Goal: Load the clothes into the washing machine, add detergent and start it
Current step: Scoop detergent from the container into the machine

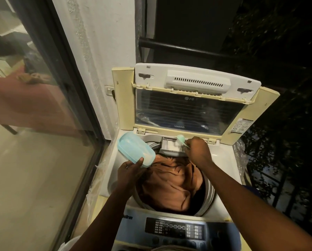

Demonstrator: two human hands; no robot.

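A top-loading washing machine [113, 171] stands with its lid [187, 109] raised. Brown clothes [171, 185] fill the drum. My left hand [131, 171] holds a light blue plastic detergent box [135, 151] over the drum's left rim. My right hand [198, 151] grips a pale green spoon [181, 138], whose bowl sits over the open detergent drawer [171, 144] at the back of the tub. The control panel [175, 228] with its buttons is at the near edge.
A glass sliding door [42, 105] with a dark frame runs along the left. A white wall [104, 51] rises behind the machine. Dark railing [178, 46] and foliage lie to the right. Clear plastic wrap [241, 153] hangs at the machine's sides.
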